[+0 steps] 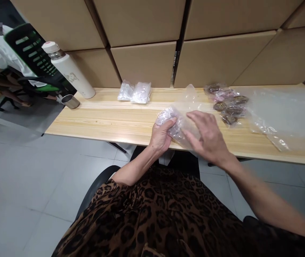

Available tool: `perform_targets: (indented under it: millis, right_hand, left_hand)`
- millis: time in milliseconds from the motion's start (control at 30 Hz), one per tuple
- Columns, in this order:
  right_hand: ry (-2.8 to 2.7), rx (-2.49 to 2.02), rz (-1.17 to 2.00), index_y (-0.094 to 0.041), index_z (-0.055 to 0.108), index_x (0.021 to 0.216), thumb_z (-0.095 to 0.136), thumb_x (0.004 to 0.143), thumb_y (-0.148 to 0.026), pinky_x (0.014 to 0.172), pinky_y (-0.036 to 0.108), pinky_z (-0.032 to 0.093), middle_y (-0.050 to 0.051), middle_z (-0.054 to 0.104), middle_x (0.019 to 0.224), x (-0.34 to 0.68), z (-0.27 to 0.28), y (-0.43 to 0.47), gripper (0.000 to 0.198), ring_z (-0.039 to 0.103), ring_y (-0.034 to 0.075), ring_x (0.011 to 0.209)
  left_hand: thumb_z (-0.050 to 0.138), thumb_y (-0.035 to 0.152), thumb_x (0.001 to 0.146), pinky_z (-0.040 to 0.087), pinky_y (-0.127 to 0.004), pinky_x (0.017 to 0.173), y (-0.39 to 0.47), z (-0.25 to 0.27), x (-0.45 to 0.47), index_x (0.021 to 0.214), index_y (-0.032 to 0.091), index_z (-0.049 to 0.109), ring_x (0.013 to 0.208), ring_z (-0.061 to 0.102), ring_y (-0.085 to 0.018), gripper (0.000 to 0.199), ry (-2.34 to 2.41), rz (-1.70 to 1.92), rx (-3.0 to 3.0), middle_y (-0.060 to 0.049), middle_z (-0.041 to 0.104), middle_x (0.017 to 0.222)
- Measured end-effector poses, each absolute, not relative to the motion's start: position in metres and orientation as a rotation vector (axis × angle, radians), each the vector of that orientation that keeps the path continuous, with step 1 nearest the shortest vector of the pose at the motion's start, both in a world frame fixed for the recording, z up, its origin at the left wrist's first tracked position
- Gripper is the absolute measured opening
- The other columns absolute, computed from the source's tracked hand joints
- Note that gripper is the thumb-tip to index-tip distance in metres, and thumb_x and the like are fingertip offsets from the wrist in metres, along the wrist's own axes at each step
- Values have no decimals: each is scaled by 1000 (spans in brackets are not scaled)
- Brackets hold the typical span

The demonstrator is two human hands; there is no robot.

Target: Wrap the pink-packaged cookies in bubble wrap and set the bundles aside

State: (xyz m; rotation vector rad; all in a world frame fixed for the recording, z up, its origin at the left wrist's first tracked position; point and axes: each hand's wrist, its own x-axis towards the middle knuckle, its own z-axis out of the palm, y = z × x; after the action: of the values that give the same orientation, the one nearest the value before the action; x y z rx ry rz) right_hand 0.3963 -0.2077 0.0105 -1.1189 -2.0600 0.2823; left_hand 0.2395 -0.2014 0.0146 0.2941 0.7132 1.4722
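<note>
My left hand point(162, 135) grips the crumpled end of a clear plastic bag point(182, 114) at the near edge of a light wooden table point(106, 117). On the same bag rests my right hand point(207, 137), fingers spread and pressing it down. The bag's far end sticks up toward the boxes. Just right of my right hand lies a pile of small packets with dark brown pieces point(228, 103).
Two small clear packets point(135, 92) lie at the table's back. A white bottle point(68, 69) and a metal cup point(70, 101) stand at the left end. A large clear plastic sheet point(283, 114) covers the right side. Cardboard boxes point(147, 39) wall the back. A person sits far left.
</note>
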Motion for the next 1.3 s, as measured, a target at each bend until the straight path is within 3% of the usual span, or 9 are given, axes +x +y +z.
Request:
perform_targets:
  millis: [167, 267, 367, 533, 667, 767, 833, 1067, 1300]
  right_hand:
    - [-2253, -1090, -135, -9, 26, 174, 50, 99, -16, 121, 68, 48, 27, 45, 170, 360, -26, -233, 79, 48, 43, 155]
    - [-2173, -1124, -262, -9, 30, 173, 43, 104, -11, 118, 66, 53, 28, 55, 162, 354, -45, -226, 71, 56, 43, 150]
    - [-2124, -980, -244, -6, 36, 170, 38, 103, -7, 116, 59, 58, 28, 62, 155, 362, -45, -216, 66, 63, 38, 145]
    - [-2016, -965, 297, -15, 53, 162, 51, 103, -15, 115, 52, 61, 19, 68, 152, 382, -7, -209, 59, 70, 33, 137]
    - [-1709, -941, 1040, -24, 72, 140, 75, 97, -36, 113, 47, 61, 9, 77, 138, 388, 21, -202, 45, 76, 29, 125]
    - [-1422, -905, 1540, -25, 79, 117, 92, 82, -42, 82, 35, 67, 5, 83, 108, 387, 29, -197, 40, 79, 21, 88]
    - [-1271, -903, 1739, -25, 79, 105, 99, 72, -41, 64, 28, 61, 2, 80, 92, 385, 30, -194, 42, 72, 16, 71]
    - [-1095, -991, 1751, -22, 75, 102, 109, 50, -34, 61, 25, 56, -1, 75, 83, 378, 26, -188, 63, 66, 13, 66]
    - [-1112, -1002, 1621, -23, 70, 95, 108, 56, -46, 63, 26, 56, -2, 74, 82, 364, 11, -187, 59, 65, 13, 67]
  left_hand:
    - [71, 3, 86, 55, -28, 101, -209, 17, 241, 83, 14, 73, 84, 74, -11, 11, 710, 1510, 239, 2, 75, 82]
    - [67, 9, 94, 52, -32, 115, -219, 17, 236, 92, 18, 74, 112, 76, -16, 11, 668, 1482, 267, 0, 77, 91]
    - [65, 20, 101, 45, -35, 126, -227, 16, 226, 103, 21, 74, 138, 67, -19, 10, 651, 1477, 347, -2, 80, 110]
    - [77, 34, 96, 31, -43, 137, -223, 11, 217, 116, 26, 74, 158, 50, -23, 22, 629, 1439, 525, -2, 76, 137]
    - [88, 35, 85, 42, -42, 129, -208, 11, 219, 108, 22, 77, 142, 64, -26, 28, 576, 1375, 536, -5, 80, 123]
    - [89, 28, 81, 53, -44, 119, -202, 14, 220, 96, 20, 79, 124, 72, -28, 20, 599, 1289, 487, -6, 82, 105]
    - [90, 25, 79, 56, -46, 114, -201, 14, 219, 93, 20, 80, 116, 75, -30, 18, 632, 1243, 490, -6, 82, 97]
    - [101, 30, 67, 59, -40, 97, -204, 8, 217, 92, 17, 82, 89, 75, -23, 34, 686, 1304, 497, -5, 81, 89]
    - [101, 30, 64, 58, -31, 88, -204, 9, 222, 92, 17, 78, 79, 72, -14, 39, 649, 1466, 465, 0, 80, 88]
